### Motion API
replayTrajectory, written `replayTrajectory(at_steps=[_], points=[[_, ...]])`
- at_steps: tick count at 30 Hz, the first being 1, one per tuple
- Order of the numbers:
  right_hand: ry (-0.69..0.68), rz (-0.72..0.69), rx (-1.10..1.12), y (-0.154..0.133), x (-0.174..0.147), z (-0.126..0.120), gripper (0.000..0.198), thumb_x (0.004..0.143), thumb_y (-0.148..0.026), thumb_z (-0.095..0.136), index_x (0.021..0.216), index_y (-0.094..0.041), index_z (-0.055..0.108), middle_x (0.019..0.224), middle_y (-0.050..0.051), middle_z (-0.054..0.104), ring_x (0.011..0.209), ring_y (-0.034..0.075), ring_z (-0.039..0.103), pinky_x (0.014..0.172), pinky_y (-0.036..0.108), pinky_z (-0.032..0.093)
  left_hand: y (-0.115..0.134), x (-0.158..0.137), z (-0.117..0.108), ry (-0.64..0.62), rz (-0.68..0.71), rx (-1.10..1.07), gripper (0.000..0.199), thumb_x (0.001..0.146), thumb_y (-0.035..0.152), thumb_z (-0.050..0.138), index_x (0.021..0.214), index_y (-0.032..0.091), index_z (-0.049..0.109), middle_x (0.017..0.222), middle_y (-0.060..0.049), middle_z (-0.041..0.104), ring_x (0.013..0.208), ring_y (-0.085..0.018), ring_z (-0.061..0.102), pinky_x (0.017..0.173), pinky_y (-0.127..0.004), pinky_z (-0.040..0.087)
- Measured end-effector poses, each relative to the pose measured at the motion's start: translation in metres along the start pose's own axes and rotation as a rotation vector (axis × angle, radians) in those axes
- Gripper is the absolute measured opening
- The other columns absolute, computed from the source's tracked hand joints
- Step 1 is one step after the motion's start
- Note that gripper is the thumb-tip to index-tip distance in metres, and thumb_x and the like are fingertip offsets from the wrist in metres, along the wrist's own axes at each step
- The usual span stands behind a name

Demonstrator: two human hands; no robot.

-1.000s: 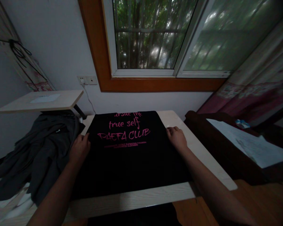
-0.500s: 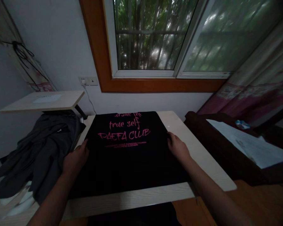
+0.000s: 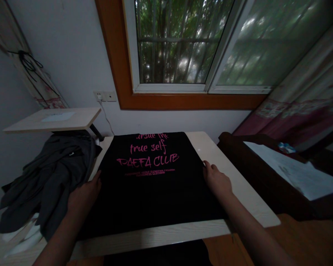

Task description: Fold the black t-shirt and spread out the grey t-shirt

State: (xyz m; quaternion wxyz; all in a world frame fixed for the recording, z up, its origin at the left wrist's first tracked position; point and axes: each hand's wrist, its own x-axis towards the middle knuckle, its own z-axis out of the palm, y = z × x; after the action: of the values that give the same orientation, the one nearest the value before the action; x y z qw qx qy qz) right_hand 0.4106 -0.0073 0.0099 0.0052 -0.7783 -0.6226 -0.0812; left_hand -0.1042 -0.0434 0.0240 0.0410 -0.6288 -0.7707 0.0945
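Observation:
A black shirt (image 3: 155, 199) with pink lettering lies flat on a light wooden table (image 3: 219, 171). Its far end meets the table's back edge, where the top line of lettering is cut off from sight. At the shirt's left edge, my left hand (image 3: 84, 194) is closed, thumb and fingers pinching the cloth. Across from it, my right hand (image 3: 217, 181) grips the right edge in the same way, fingertips partly hidden by the fabric.
Left of the shirt, a dark grey garment (image 3: 52, 170) lies heaped under a small raised shelf (image 3: 83, 114). A brown sofa arm (image 3: 244, 177) with a white sheet (image 3: 291, 170) stands right of the table. Behind are a wall socket (image 3: 104, 96) with a cable and a window (image 3: 177, 55).
Both hands have slid a little nearer to me along the shirt's sides and slightly farther apart. The shirt still lies flat in nearly the same place.

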Motion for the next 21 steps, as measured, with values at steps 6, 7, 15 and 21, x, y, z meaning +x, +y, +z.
replayTrajectory(at_steps=[6, 7, 15, 21], points=[[0.084, -0.086, -0.036, -0.004, 0.009, -0.013, 0.042, 0.102, -0.031, 0.035, 0.141, -0.022, 0.05, 0.108, 0.016, 0.061, 0.092, 0.03, 0.067, 0.069, 0.038, 0.053, 0.009, 0.001, -0.013, 0.244, 0.09, 0.04, 0.051, 0.101, 0.036, 0.03, 0.144, 0.022, 0.051, 0.124, -0.018, 0.064, 0.094, -0.032, 0.069, 0.071, -0.041, 0.055], [0.111, -0.107, -0.037, -0.008, 0.013, -0.017, 0.043, 0.102, -0.029, 0.035, 0.141, -0.021, 0.05, 0.108, 0.017, 0.061, 0.096, 0.032, 0.065, 0.071, 0.039, 0.053, 0.012, 0.005, -0.015, 0.287, 0.122, 0.036, 0.05, 0.1, 0.036, 0.031, 0.143, 0.021, 0.053, 0.129, -0.018, 0.062, 0.102, -0.033, 0.067, 0.075, -0.042, 0.055], [0.173, -0.394, 0.181, -0.101, 0.052, -0.039, 0.045, 0.102, -0.027, 0.033, 0.14, -0.015, 0.055, 0.125, 0.018, 0.063, 0.113, 0.031, 0.059, 0.1, 0.042, 0.047, 0.07, 0.06, -0.011, 0.29, 0.362, -0.16, 0.057, 0.099, 0.047, 0.042, 0.148, 0.018, 0.048, 0.156, -0.013, 0.042, 0.147, -0.034, 0.032, 0.117, -0.053, 0.032], [0.185, -0.541, 0.41, -0.187, 0.066, -0.014, 0.051, 0.102, -0.039, 0.039, 0.145, -0.013, 0.051, 0.154, 0.013, 0.046, 0.144, 0.031, 0.039, 0.119, 0.046, 0.032, 0.137, 0.094, -0.013, 0.316, 0.415, -0.262, 0.062, 0.101, 0.048, 0.035, 0.152, 0.014, 0.041, 0.161, -0.016, 0.032, 0.151, -0.033, 0.026, 0.119, -0.057, 0.026]])
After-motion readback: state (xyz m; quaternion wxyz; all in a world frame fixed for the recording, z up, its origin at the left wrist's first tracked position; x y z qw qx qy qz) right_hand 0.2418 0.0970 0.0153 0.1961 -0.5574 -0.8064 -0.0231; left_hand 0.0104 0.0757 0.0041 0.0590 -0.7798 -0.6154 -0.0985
